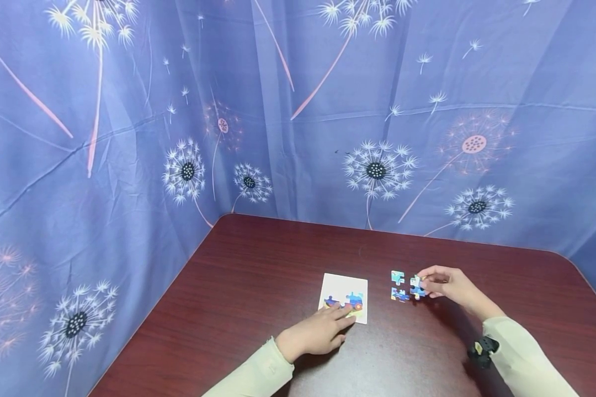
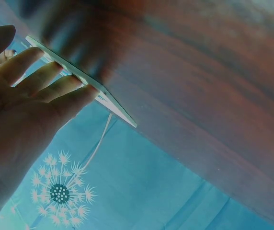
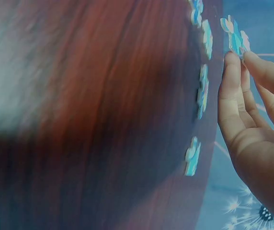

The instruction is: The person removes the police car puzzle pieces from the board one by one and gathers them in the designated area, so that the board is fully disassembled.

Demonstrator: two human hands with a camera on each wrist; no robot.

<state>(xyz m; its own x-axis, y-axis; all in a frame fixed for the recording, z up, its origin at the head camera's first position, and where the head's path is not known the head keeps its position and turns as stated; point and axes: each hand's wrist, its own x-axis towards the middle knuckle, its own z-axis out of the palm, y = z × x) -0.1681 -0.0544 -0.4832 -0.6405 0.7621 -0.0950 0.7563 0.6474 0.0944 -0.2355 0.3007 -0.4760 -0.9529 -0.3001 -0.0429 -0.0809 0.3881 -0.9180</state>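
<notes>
One curtain [image 1: 298, 132]: dandelion-printed, hung behind a wooden table [image 1: 278, 264].
Left hand [image 1: 318, 332]: rested, fingers straight, on a partly filled puzzle board [image 1: 335, 284].
Right hand [image 1: 449, 286]: puzzle piece [image 3: 235, 36] held above the table, pinched by fingertips.
Loose pieces [image 1: 397, 277]: laid right of the board.

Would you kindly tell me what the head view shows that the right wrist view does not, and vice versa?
Only the head view shows the left hand resting on the white puzzle board.

Only the right wrist view shows the right hand from its palm side, its pinched puzzle piece seen against the curtain.

Both show the right hand, loose pieces and the table.
</notes>
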